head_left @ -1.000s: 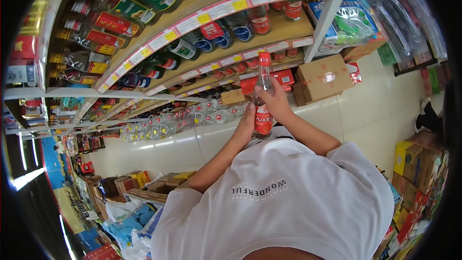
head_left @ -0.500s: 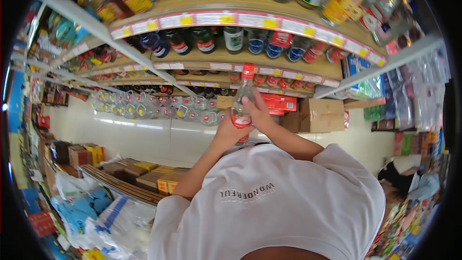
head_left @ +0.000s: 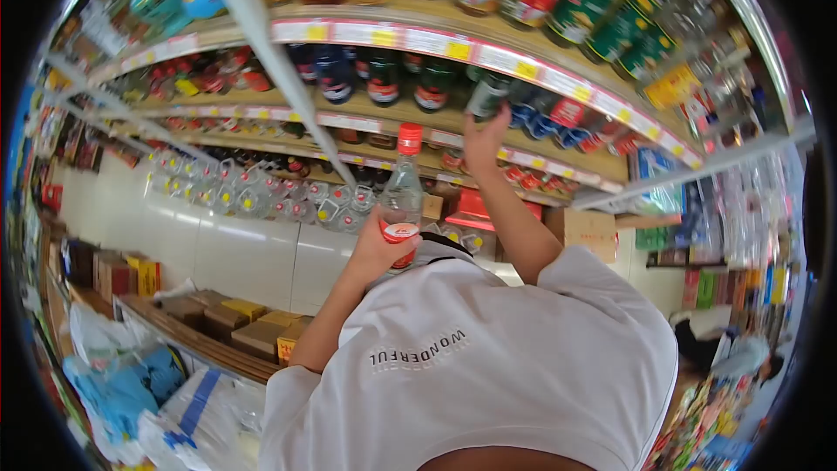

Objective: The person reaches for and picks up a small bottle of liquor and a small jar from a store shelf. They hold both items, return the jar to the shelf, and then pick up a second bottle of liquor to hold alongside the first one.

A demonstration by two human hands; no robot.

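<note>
Clear glass, smooth and rounded, swells below the narrow neck of the bottle (head_left: 404, 196), which is in the left hand (head_left: 384, 249), in front of the shirt (head_left: 488, 358). That hand is closed around its lower body, thumb lying across the red and white label, and the bottle stands almost upright with its ribbed-looking red cap (head_left: 409, 139) on top (whether liquid fills it is hard to tell through the glare). Fingers of the right hand (head_left: 486, 141) touch the lower part of a dark bottle (head_left: 487, 98) with a pale label, tilted at the shelf; how tightly they close on it cannot be told. Wood-coloured boards carry rows of glass bottles, some green-labelled, some red or yellow, and a curved price strip (head_left: 497, 61) of white and yellow tags runs along one edge (the lens bends it). Below, see-through jugs (head_left: 248, 196) with red or yellow caps crowd on the glossy pale floor (head_left: 244, 253); their contents are unclear. A brown cardboard carton (head_left: 588, 231) sits near a flat red box (head_left: 478, 208). At lower left, crinkled plastic bags (head_left: 209, 419), white and blue, lie near several small brown boxes (head_left: 225, 321).
</note>
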